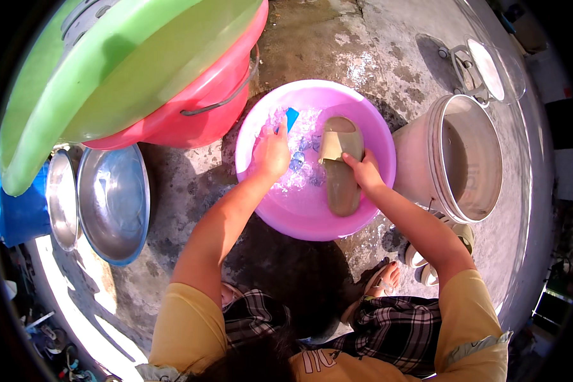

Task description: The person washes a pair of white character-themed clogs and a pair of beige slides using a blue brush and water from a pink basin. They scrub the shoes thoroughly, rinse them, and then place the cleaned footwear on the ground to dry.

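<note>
In front of me a pink basin [286, 219] holds splashing, bubbly water. My right hand [365, 172] grips an olive-brown slide slipper [344, 197] by its side, thumb on the lighter strap. The slipper lies lengthwise over the right part of the basin, sole down and footbed up. Over the basin's left part, my left hand [272, 154] is closed around a small blue object [291, 118]. Only its flat blue end sticks out past the fingers, so I cannot tell its kind.
A white bucket [420, 149] stands right of the basin, with other shoes [465, 237] below it. To the upper left are a red bucket [204, 121] and a large green basin [63, 121]. Metal bowls [114, 204] lean beside a blue container [19, 207]. A wheeled stool [484, 67] is far right.
</note>
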Demonstrator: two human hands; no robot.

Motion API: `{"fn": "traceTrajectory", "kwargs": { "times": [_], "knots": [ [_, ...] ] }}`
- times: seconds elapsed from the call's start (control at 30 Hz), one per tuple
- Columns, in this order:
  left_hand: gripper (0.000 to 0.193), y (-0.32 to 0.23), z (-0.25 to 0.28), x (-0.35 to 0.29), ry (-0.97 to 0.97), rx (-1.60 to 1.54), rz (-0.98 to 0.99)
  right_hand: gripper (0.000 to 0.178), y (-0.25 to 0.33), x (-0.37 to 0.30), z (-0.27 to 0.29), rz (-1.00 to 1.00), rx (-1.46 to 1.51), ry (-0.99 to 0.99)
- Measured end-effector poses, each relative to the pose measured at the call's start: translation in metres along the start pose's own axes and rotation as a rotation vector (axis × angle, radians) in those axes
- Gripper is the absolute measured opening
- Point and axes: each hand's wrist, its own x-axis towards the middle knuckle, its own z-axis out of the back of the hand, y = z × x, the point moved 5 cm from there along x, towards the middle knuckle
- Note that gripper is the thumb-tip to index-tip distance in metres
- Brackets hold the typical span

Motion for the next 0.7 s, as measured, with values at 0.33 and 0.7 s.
{"fn": "traceTrajectory", "kwargs": {
  "times": [0.33,0.7],
  "knots": [
    [0.048,-0.086,-0.016,-0.048,0.243,-0.294,-0.351,0.046,-0.027,0.010,0.005,-0.066,-0.136,-0.110],
    [0.054,-0.006,-0.001,-0.004,0.112,-0.042,0.071,0.045,-0.042,0.005,-0.004,-0.383,0.427,0.166]
  ]
}}
